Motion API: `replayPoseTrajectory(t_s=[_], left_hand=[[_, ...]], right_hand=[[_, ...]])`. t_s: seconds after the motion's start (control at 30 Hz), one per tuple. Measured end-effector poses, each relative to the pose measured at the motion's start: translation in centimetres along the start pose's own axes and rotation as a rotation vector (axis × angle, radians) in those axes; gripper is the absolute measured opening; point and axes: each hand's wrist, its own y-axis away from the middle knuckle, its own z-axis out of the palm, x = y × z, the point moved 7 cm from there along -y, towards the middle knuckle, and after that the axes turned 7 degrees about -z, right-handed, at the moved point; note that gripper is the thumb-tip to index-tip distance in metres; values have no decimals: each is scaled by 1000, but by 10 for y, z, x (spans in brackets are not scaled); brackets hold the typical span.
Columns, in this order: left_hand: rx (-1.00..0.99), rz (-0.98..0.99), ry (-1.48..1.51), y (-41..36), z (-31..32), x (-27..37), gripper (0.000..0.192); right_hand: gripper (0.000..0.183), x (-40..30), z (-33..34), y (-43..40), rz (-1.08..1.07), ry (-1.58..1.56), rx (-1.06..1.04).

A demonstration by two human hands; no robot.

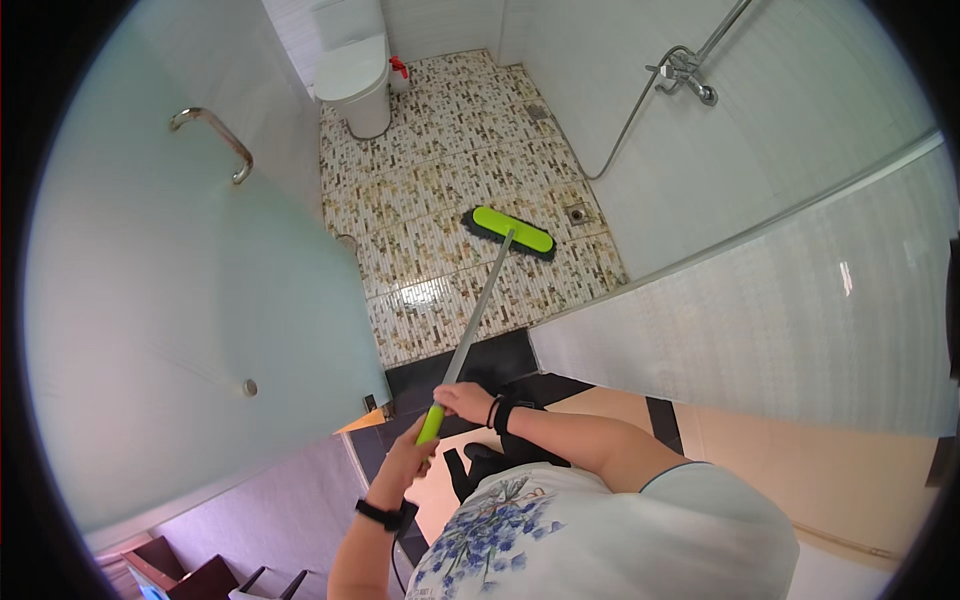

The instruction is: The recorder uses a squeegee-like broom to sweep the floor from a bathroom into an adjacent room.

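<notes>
A floor brush with a lime-green head and dark bristles rests on the patterned bathroom tiles. Its grey pole slants down from the head towards my body. Around the lime-green grip at the near end closes my left hand. My right hand holds the pole just above that grip, a little further forward. Both wrists wear black bands. Close to the right of the brush head lies a square floor drain.
A frosted glass door with a metal handle stands at left. Beyond are a white toilet and a red-topped item. A shower mixer with hose is on the right wall. A dark threshold crosses the doorway.
</notes>
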Motion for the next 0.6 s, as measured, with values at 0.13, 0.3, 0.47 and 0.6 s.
replayPoseTrajectory(t_s=[0.13,0.3,0.47,0.6], left_hand=[[-94,65,17,-72,29,67,46],[-175,193,31,-153,73,150,22],[-128,172,78,-194,94,177,18],[-115,144,43,-182,93,153,20]], right_hand=[[35,16,-65,-1,58,-73,268],[37,23,-128,5,92,-181,462],[38,23,-150,20,134,-286,531],[38,37,-143,31,200,-221,498]])
